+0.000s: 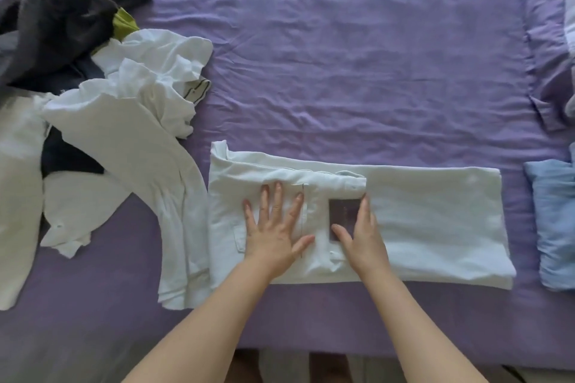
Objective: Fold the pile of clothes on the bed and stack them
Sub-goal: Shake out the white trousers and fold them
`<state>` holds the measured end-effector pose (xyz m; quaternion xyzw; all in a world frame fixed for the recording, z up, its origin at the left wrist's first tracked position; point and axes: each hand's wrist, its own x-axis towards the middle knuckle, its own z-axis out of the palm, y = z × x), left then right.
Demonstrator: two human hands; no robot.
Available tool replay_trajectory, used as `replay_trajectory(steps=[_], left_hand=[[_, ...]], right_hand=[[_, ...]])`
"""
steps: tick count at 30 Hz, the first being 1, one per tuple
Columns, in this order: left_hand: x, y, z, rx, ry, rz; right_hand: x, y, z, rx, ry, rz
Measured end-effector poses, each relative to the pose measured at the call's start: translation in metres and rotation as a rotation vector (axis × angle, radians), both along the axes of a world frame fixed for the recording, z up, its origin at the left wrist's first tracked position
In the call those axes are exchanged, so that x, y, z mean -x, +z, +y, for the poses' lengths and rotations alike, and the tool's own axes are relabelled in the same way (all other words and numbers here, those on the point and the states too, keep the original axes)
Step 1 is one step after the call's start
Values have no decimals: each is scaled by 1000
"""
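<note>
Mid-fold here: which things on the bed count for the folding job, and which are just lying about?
Job:
white trousers, pressed flat by left hand and right hand
unfolded pile of white and dark clothes
folded blue garment

Lying about:
purple sheet
grey-white bedding at far right edge

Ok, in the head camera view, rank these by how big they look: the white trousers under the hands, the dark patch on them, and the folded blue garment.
1. white trousers
2. folded blue garment, partly cut off by the frame edge
3. dark patch
</note>
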<state>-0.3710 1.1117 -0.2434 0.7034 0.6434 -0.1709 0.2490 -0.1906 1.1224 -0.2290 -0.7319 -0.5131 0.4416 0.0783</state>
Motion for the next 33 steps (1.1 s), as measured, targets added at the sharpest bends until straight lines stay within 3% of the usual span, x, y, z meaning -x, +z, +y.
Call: replay_trajectory(steps=[15,23,25,27,30,33], left_hand=[[25,12,11,-142,127,13],[35,-14,-1,-291,-27,-60],[35,-21,1,-280,-31,-66],[37,-26,1,-259,-48,-64],[40,-23,4,-214,-66,-84],[46,-13,5,-198,-99,-105]], right_hand=[[37,0,-2,-27,42,251],[55,-1,-22,-200,-61,-30],[59,-2,-24,-351,62,-297],[65,-2,-19,-399,239,-402],[68,-11,-10,-139,470,-415],[63,-28,-10,12,509,-485]])
